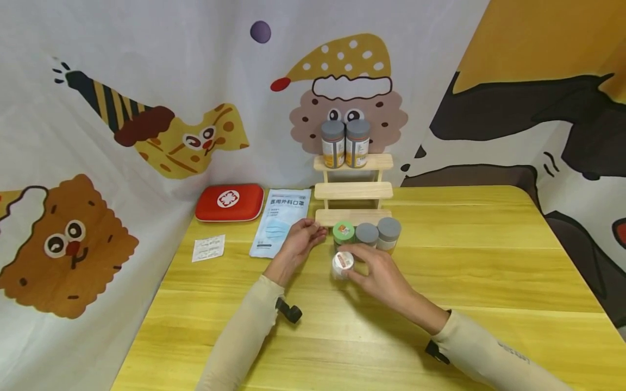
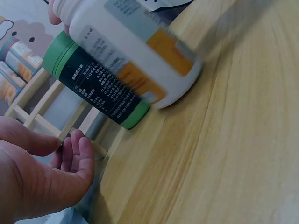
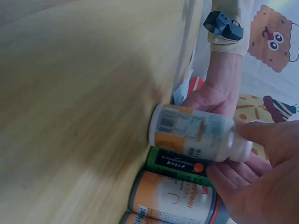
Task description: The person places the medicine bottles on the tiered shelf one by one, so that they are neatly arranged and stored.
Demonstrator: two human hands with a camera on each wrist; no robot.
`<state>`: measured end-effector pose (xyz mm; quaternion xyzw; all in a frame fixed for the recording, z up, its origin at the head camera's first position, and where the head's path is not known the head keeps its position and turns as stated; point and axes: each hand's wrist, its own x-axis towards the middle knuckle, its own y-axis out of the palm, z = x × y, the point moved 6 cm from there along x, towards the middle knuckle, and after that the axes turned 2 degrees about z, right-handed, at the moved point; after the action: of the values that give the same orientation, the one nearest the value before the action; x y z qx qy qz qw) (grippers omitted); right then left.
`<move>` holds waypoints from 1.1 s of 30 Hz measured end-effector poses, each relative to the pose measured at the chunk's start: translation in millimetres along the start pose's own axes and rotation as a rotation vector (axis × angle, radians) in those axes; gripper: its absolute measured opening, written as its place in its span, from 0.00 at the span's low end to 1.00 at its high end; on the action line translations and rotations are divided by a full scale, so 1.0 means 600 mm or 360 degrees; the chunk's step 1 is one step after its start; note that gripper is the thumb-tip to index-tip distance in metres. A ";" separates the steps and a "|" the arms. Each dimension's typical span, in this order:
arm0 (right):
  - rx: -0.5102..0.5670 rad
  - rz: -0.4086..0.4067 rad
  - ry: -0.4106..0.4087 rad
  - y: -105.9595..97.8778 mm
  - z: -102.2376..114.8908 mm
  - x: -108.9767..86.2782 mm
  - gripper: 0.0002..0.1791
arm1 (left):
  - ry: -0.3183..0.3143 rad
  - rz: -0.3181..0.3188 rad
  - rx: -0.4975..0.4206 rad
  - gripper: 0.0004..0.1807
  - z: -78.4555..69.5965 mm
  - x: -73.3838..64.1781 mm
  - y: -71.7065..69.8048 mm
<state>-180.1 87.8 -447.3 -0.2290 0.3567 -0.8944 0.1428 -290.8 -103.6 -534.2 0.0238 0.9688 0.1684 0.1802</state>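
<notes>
My right hand (image 1: 383,274) grips a white pill bottle (image 2: 133,51) by its neck and white lid, thumb on one side and fingers on the other. An orange and grey label wraps the bottle, which stands close in front of a green-lidded dark canister (image 2: 96,79). Two grey-lidded jars (image 1: 388,231) are lined up to the right of that canister. My left hand (image 1: 300,241) is at the left end of the small wooden step shelf (image 1: 354,190), fingers loosely curled and fingertips overlapping the lowest step in the head view.
Two more grey-lidded jars (image 1: 357,144) stand on the shelf's top step. Left of the shelf lie a blue-and-white mask packet (image 1: 281,217), a red first-aid case (image 1: 230,202) and a small white packet (image 1: 208,248). A patterned cloth (image 1: 274,136) hangs behind the wooden table (image 1: 455,255).
</notes>
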 end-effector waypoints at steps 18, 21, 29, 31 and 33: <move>0.0246 -0.0060 -0.0050 -0.040 0.023 0.007 0.27 | 0.0004 -0.0019 -0.0007 0.03 0.000 -0.001 0.003; 0.0220 -0.0094 -0.0088 -0.055 0.031 0.011 0.26 | -0.0003 -0.0021 -0.0014 0.04 0.001 0.000 0.002; 0.0276 -0.0190 -0.0192 -0.092 0.044 0.023 0.24 | 0.0017 -0.0010 -0.0028 0.03 0.001 0.000 0.002; 0.0286 -0.0195 -0.0197 -0.099 0.047 0.028 0.23 | 0.0021 -0.0009 -0.0026 0.03 0.001 0.000 0.002; 0.0283 -0.0202 -0.0202 -0.107 0.050 0.033 0.23 | 0.0023 -0.0003 -0.0024 0.02 0.000 0.000 0.002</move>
<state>-187.4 107.7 -376.9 -0.2936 0.2509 -0.9135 0.1279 -290.6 -102.4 -533.8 0.0204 0.9689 0.1755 0.1735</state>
